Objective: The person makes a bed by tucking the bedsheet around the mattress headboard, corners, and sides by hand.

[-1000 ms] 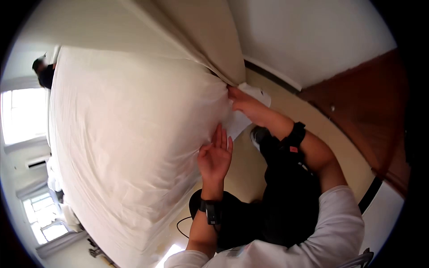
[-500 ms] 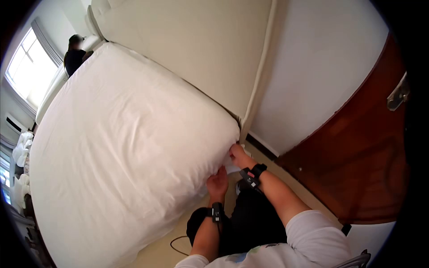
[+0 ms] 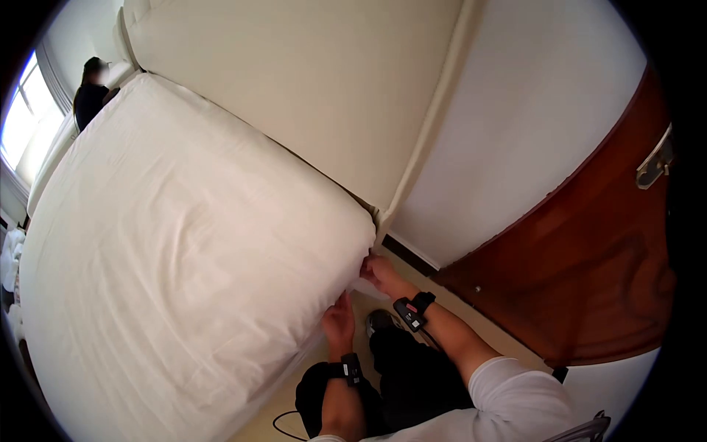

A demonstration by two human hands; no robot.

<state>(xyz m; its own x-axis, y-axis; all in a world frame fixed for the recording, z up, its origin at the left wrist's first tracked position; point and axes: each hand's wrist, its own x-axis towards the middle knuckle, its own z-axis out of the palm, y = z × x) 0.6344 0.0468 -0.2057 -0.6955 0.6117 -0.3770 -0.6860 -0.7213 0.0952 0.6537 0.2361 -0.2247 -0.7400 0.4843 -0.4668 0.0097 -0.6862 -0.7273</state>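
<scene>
A white bed sheet [image 3: 191,243] covers the mattress, with loose wrinkles across its top. My right hand [image 3: 378,270] is at the corner beside the headboard, its fingers closed on the sheet's edge. Just below and to the left, my left hand [image 3: 339,320] grips the sheet at the mattress side, thumb up and fingertips partly hidden by the cloth. A small flap of white sheet hangs between the two hands.
The padded cream headboard [image 3: 294,88] rises behind the bed. A brown wooden door [image 3: 567,265] with a metal handle [image 3: 654,158] stands at right, past a white wall [image 3: 530,110]. Another person in black [image 3: 90,99] is at the bed's far side.
The view has shifted, so the bed and the other person appear farther left. My hands stay at the same corner, with the right hand slightly lower along the sheet's edge.
</scene>
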